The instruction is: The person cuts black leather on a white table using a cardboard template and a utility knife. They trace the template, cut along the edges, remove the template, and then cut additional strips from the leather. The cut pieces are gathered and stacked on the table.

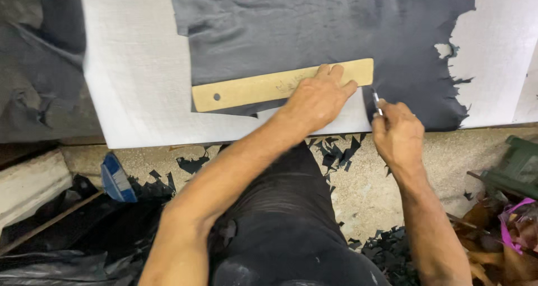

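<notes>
I see the left hand [316,98] pressed flat, fingers spread and clenched on nothing, pinning a long tan cardboard template strip [269,87] with a small round hole near its far-left end onto a sheet of dark grey, faintly wrinkled leather [336,34]. The right hand [398,135] has its grip closed around a slim metal-tipped cutting knife [377,102], its point touching the leather just beside the strip's right end. The leather lies on a white, finely textured counter [140,84]; its right border is ragged and torn-looking, while the left and lower edges near the strip look straight, so I judge part of the outline already cut and the right end not yet finished. Many small dark offcuts [336,149] litter the pale speckled floor [364,191] below, near a blue-bristled brush [116,178].
</notes>
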